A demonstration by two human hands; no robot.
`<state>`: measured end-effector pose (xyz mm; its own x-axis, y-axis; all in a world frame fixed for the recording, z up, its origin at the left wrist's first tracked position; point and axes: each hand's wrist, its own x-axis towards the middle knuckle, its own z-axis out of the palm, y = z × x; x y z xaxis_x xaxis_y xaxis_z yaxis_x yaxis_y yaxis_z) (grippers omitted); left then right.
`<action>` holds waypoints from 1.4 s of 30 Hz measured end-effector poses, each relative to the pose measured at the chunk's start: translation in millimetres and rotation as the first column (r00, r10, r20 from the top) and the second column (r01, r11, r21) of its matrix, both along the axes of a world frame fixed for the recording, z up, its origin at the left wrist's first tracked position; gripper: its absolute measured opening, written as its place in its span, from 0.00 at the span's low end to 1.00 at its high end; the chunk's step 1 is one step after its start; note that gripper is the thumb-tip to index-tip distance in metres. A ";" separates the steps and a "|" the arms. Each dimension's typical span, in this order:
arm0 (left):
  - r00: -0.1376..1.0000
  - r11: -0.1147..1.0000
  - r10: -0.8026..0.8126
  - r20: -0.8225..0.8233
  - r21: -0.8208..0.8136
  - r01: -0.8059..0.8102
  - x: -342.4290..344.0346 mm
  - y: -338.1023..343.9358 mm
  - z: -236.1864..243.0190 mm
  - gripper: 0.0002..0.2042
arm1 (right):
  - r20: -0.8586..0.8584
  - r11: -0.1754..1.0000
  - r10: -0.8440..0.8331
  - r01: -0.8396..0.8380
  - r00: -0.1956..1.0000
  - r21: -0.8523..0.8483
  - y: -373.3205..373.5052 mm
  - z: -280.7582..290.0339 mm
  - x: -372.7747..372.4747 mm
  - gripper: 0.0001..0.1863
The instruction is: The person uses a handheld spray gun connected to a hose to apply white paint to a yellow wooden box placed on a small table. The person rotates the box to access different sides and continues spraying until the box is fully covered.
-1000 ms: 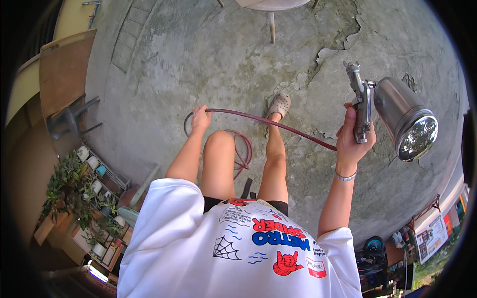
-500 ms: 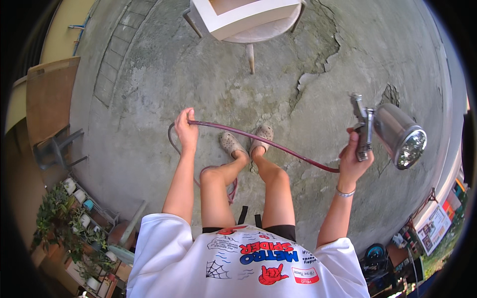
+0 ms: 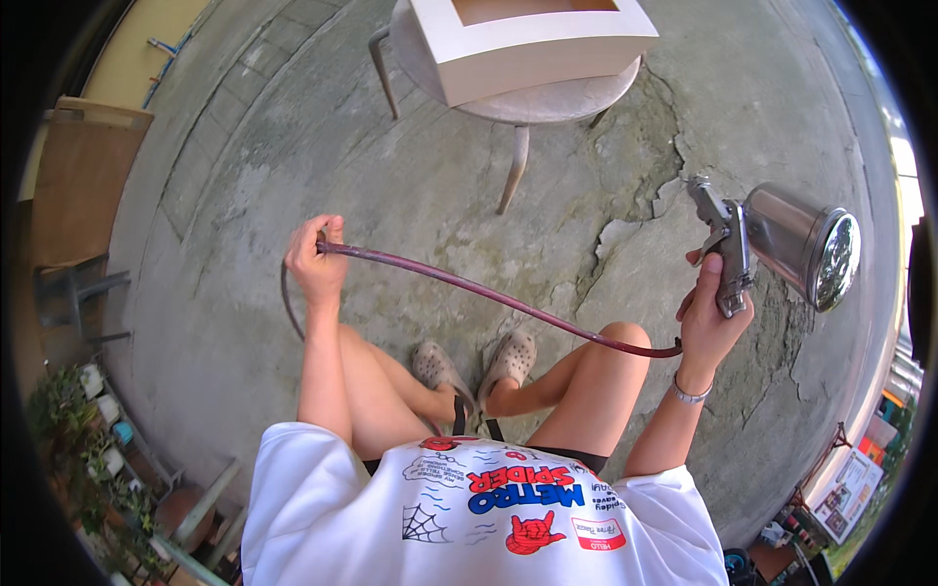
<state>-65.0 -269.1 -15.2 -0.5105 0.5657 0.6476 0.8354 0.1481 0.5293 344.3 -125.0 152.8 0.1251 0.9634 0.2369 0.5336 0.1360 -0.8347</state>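
My right hand point(image 3: 711, 317) grips the handle of a metal spray gun point(image 3: 725, 244) with a shiny steel cup point(image 3: 803, 246) on its right side. A dark red air hose point(image 3: 489, 293) runs from the gun's base leftward to my left hand point(image 3: 315, 262), which is closed around it; the hose then drops toward the floor behind that hand. Ahead stands a pale round stool point(image 3: 532, 98) carrying a white square frame point(image 3: 528, 37). My knees are bent, feet in grey clogs point(image 3: 479, 366) on the concrete.
Cracked concrete floor point(image 3: 645, 186) lies ahead and right. A brown board point(image 3: 83, 186) and a grey chair point(image 3: 73, 298) stand at left, potted plants point(image 3: 78, 449) at lower left, clutter and a sign point(image 3: 845, 483) at lower right.
The view has moved forward: the stool and white frame have come closer. My knees have bent and the feet stand together. Both hands keep their hold on hose and spray gun.
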 end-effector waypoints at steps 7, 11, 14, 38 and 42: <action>0.895 0.966 -0.251 -0.370 -0.029 0.259 17.5 25.0 10.8 0.22 | 0.070 0.960 -0.217 0.200 0.974 0.199 70.9 -37.3 46.2 0.24; 0.855 0.923 -0.373 -0.359 -0.051 0.381 29.7 25.2 10.8 0.29 | 0.103 0.941 -0.258 0.226 0.961 0.251 95.5 -50.3 55.7 0.26; 0.891 0.929 -0.364 -0.271 -0.035 0.369 24.4 12.9 -2.0 0.34 | 0.113 0.941 -0.280 0.249 0.953 0.230 102.7 -66.3 48.5 0.25; 0.957 0.977 0.010 -0.289 0.205 0.051 -54.3 -67.9 28.6 0.27 | -0.129 0.816 0.578 -0.566 0.806 0.115 -8.9 -105.4 -140.3 0.13; 0.954 0.976 0.012 -0.299 0.212 0.054 -63.6 -64.6 25.4 0.27 | -0.128 0.742 0.671 -0.662 0.731 0.106 -20.2 -96.5 -148.5 0.12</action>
<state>-128.6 -333.6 10.2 -0.2661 0.4044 0.8750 0.9609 0.0386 0.2743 195.8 -145.2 56.3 -0.5072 0.8003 0.3199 0.1613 0.4527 -0.8769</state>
